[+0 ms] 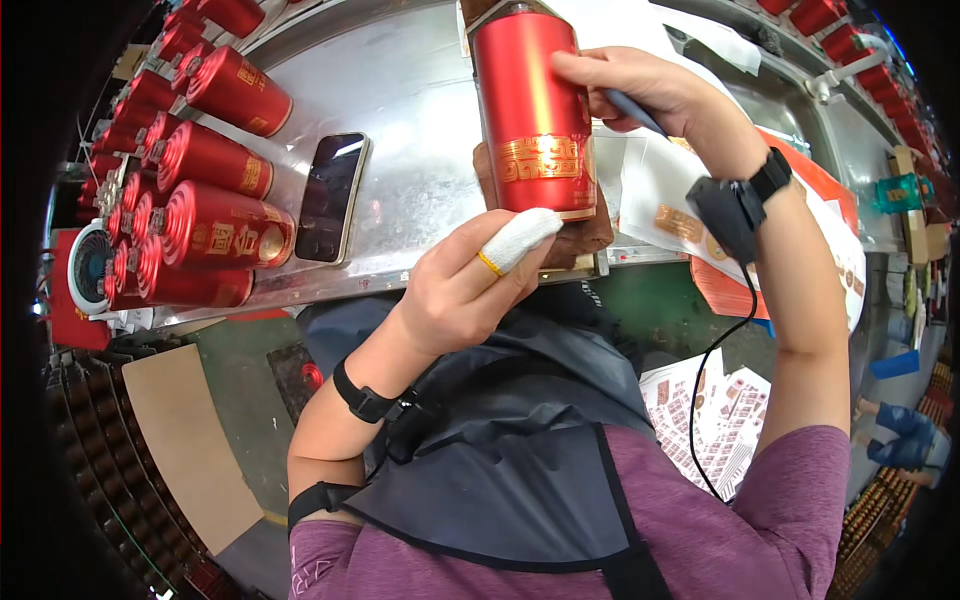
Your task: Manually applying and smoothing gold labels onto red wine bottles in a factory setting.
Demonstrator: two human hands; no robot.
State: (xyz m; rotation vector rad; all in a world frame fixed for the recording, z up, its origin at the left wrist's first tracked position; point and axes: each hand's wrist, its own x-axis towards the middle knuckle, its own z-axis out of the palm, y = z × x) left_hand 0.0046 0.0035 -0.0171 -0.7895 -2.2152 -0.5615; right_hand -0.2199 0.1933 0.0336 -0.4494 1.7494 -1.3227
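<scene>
Phone (331, 200) on table (415, 150), canisters (215, 228) left of it, single canister (530, 95) to its right, papers (648, 185) farther right

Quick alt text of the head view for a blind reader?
The left hand and right hand hold a red, gold-patterned bottle; the right also grips a slim grey tool. A phone and more red bottles lie left on the metal bench.

A glossy red cylindrical bottle (525, 90), banded with angular gold ornament near its gold-rimmed base, is held lengthwise over a brown block (583, 240), its base turned toward the near edge of the metal table (420, 150), while a slim dark-grey tool (637, 112) is held slantwise close to its right side.
</scene>
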